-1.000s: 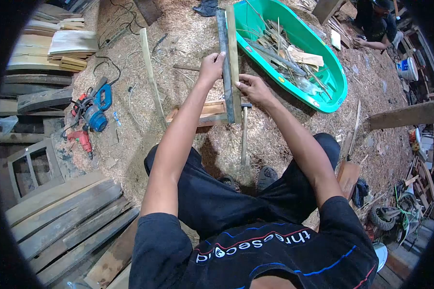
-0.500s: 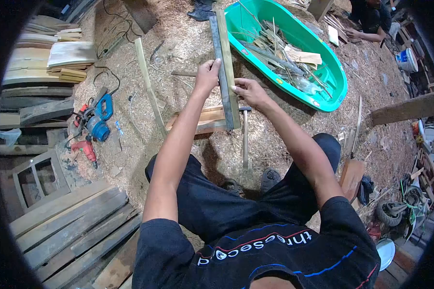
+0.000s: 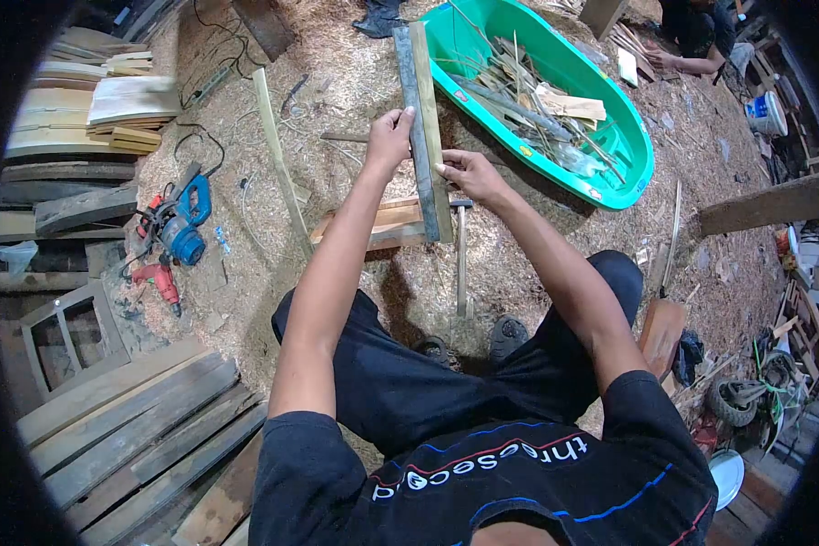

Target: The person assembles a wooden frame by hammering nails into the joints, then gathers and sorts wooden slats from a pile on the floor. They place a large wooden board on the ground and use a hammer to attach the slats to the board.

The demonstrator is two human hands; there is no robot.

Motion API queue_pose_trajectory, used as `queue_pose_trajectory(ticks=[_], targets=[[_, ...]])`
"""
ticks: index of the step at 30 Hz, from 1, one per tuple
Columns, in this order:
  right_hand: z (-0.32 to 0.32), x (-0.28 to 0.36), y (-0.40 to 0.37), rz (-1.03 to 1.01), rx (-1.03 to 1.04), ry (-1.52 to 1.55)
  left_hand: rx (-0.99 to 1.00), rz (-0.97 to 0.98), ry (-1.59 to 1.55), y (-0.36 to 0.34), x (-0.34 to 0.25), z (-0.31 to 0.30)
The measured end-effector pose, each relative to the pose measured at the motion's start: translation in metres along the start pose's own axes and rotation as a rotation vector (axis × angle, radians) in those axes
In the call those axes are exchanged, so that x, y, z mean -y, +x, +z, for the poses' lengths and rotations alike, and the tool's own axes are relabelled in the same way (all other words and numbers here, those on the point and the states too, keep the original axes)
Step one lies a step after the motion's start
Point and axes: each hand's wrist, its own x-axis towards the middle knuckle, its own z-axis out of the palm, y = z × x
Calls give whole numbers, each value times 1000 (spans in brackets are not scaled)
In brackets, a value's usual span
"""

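- Two wooden strips, a dark strip (image 3: 408,82) and a pale strip (image 3: 425,73), stand pressed side by side in the head view. Their lower ends sit on a low wooden frame (image 3: 378,223) in the sawdust, and their tops lean toward a green tub (image 3: 614,136) of offcuts.
- Left hand (image 3: 389,136) curls its fingers around the dark strip's outer edge. Right hand (image 3: 469,175) grips the pale strip from the other side, fingers closed on it.
- Likely risk: the pair is squeezed only at mid-length, so the strips may slide against each other or splay apart at the free top ends.
- Lower ends rest near the frame's edge and could skid off into the loose shavings.
- Rough edges under clenched fingers threaten splinters.
- Hammer (image 3: 461,264) lies just beside the frame, in front of the person's shoes, where a dropped strip or a shifting foot may catch it. Blue power tool (image 3: 187,223) and its cord lie well apart to the left.
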Motion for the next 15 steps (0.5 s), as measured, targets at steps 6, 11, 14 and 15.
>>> queue_pose_trajectory(ticks=[6, 11, 14, 15], targets=[[-1, 3, -2, 4, 34, -16, -4, 60, 77, 1, 0, -1], [1, 4, -5, -10, 2, 28, 1, -8, 46, -6, -6, -1], [-1, 4, -2, 68, 35, 13, -7, -38, 43, -12, -16, 1], [-1, 2, -1, 46, 39, 12, -16, -53, 43, -14, -16, 1]])
